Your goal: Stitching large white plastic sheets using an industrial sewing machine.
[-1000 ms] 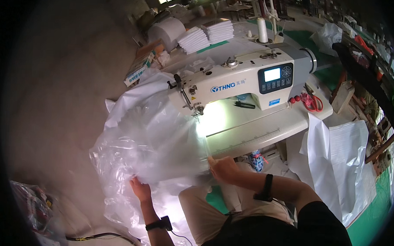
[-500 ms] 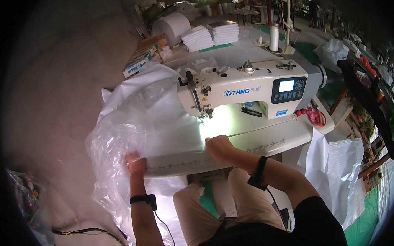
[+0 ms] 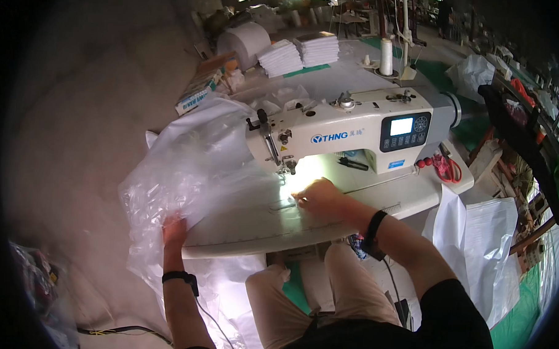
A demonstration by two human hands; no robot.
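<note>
A white sewing machine (image 3: 345,130) stands in front of me, its lamp lighting the needle area (image 3: 290,169). Clear plastic sheeting (image 3: 159,189) lies bunched over the left end of the machine bed (image 3: 240,234) and hangs off its edge. At that left edge, my left hand (image 3: 175,230) is closed on the plastic, with its fingertips partly hidden in the folds. My right hand (image 3: 322,197) rests on the bed just in front of the needle area, fingers curled and pressed together. What its fingertips pinch is too small to make out.
Red-handled scissors (image 3: 449,170) and a black tool (image 3: 354,163) lie on the machine bed. Behind the machine stand a thread cone (image 3: 386,58), white stacks (image 3: 299,52) and a large white roll (image 3: 244,41). White sheeting (image 3: 474,243) hangs at the right.
My left hand has shifted left along the bed edge, drawing the plastic with it. My right hand has moved slightly farther from me and to the right, closer to the needle area.
</note>
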